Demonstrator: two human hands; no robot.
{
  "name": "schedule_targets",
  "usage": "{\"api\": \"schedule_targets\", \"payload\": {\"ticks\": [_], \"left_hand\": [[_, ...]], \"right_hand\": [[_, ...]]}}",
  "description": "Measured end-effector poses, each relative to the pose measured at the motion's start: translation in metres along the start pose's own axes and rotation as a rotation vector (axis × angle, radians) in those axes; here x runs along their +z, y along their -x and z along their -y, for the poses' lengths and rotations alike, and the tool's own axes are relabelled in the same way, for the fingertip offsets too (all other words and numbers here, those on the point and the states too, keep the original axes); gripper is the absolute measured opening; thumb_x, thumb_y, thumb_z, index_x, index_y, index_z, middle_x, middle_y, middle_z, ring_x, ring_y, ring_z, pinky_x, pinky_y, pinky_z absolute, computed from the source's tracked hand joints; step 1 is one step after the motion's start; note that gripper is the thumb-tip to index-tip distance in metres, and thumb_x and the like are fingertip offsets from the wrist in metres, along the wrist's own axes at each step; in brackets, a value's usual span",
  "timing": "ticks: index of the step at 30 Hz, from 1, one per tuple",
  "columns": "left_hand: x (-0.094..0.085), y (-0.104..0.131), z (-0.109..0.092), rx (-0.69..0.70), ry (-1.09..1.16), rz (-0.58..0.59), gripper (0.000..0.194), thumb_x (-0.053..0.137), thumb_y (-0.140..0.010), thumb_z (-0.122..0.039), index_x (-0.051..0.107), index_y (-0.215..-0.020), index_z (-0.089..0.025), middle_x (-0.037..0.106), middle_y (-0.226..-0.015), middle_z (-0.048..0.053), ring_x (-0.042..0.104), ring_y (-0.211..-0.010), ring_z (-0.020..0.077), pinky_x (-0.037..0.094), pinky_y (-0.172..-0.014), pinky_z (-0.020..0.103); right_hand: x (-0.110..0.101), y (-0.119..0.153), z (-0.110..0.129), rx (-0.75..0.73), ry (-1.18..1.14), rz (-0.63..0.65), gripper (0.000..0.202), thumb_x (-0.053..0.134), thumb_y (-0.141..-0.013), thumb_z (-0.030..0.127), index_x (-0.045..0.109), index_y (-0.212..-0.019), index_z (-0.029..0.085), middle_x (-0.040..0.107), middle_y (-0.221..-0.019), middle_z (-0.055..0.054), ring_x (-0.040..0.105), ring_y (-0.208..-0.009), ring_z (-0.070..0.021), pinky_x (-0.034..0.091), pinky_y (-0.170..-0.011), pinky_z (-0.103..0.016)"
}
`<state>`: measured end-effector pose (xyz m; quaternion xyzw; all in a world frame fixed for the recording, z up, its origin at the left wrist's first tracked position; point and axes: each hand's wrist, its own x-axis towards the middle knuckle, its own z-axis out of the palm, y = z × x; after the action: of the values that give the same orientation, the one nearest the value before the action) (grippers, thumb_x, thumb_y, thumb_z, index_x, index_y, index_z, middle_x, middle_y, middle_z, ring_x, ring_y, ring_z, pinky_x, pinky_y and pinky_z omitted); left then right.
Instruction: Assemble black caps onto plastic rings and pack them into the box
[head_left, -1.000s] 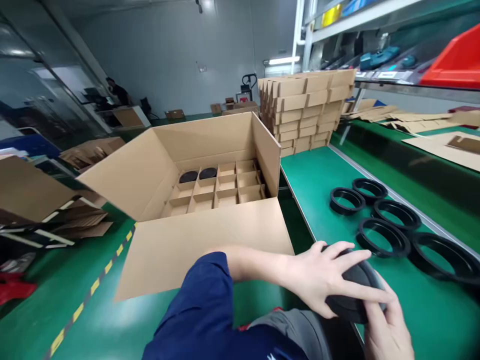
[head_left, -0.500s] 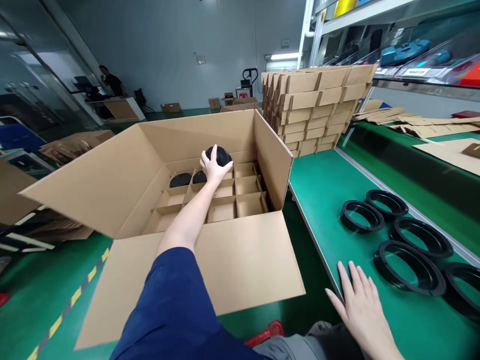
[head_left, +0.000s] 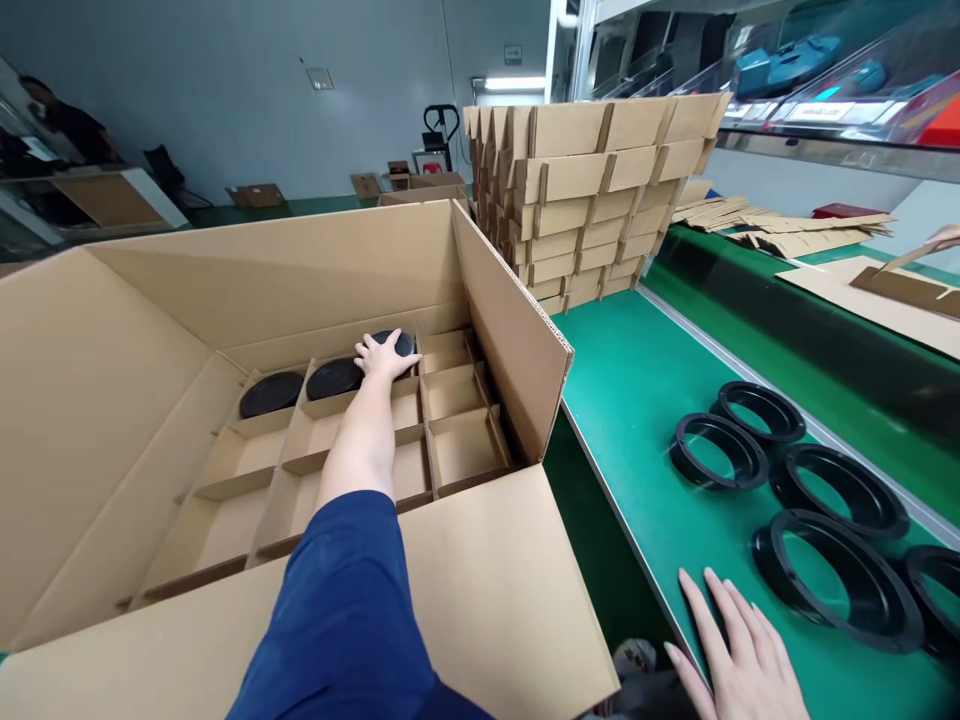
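Observation:
Inside the open cardboard box [head_left: 510, 340], my left hand [head_left: 384, 358] grips a black round part [head_left: 401, 344] from above, fingers and thumb spread around it in a back-row compartment. Two more black round parts, one at the far left [head_left: 271, 394] and one beside my hand [head_left: 334, 378], lie in that row. My right hand [head_left: 739, 640] is empty and rests with its fingers apart on the green work surface [head_left: 637, 370]. Several black rings [head_left: 836, 580] lie on this surface to the right of that hand.
A tall stack of cardboard dividers [head_left: 592, 190] stands behind the box's right side. Flat cardboard pieces [head_left: 795, 232] and another person's hand [head_left: 945, 237] are at the far right. Shelves hang above. Another person [head_left: 71, 125] is at the back left.
My left hand has lowered the black part into the divider. The view has shifted closer to the box, and another person's hand has appeared at the right edge. My right hand still rests on the surface.

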<state>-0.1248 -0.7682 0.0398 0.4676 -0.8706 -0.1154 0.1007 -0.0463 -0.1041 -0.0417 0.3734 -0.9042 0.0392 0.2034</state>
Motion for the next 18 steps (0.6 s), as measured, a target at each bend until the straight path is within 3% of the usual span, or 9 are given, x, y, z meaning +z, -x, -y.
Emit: {"api": "schedule_targets", "payload": {"ticks": [5, 12, 15, 18], "left_hand": [[0.022, -0.011, 0.014, -0.020, -0.047, 0.078, 0.090, 0.063, -0.082, -0.074, 0.041, -0.157, -0.030, 0.027, -0.161, 0.025, 0.029, -0.144, 0.0526, 0.027, -0.114, 0.066], [0.036, -0.008, 0.023, 0.055, -0.102, 0.115, 0.073, 0.037, -0.096, -0.072, 0.039, -0.158, -0.032, 0.012, -0.171, 0.014, 0.002, -0.157, 0.0427, 0.011, -0.120, 0.071], [0.030, -0.007, 0.017, -0.005, -0.121, 0.093, 0.066, 0.034, -0.100, -0.065, 0.046, -0.154, -0.029, 0.024, -0.167, 0.018, 0.016, -0.154, 0.0445, 0.022, -0.115, 0.075], [0.013, 0.007, -0.002, 0.008, -0.152, 0.023, 0.057, 0.042, -0.102, -0.054, 0.054, -0.147, -0.021, 0.035, -0.160, 0.024, 0.028, -0.150, 0.0458, 0.031, -0.109, 0.076]], "right_hand": [[0.001, 0.004, -0.005, -0.034, 0.032, 0.029, 0.078, 0.027, -0.104, 0.065, 0.017, -0.166, 0.019, 0.037, -0.158, -0.020, 0.050, -0.133, -0.0458, 0.041, -0.103, -0.060], [0.004, 0.009, -0.010, -0.057, 0.028, 0.051, 0.083, 0.028, -0.102, 0.069, 0.018, -0.166, 0.019, 0.035, -0.159, -0.020, 0.049, -0.133, -0.0471, 0.042, -0.101, -0.062], [0.006, 0.004, -0.009, -0.043, 0.006, 0.027, 0.081, 0.028, -0.103, 0.068, 0.018, -0.166, 0.020, 0.035, -0.160, -0.020, 0.048, -0.134, -0.0469, 0.042, -0.102, -0.062], [0.001, -0.002, -0.001, 0.023, -0.021, 0.046, 0.074, 0.030, -0.106, 0.061, 0.019, -0.166, 0.020, 0.034, -0.161, -0.019, 0.042, -0.140, -0.0441, 0.039, -0.108, -0.062]]}}
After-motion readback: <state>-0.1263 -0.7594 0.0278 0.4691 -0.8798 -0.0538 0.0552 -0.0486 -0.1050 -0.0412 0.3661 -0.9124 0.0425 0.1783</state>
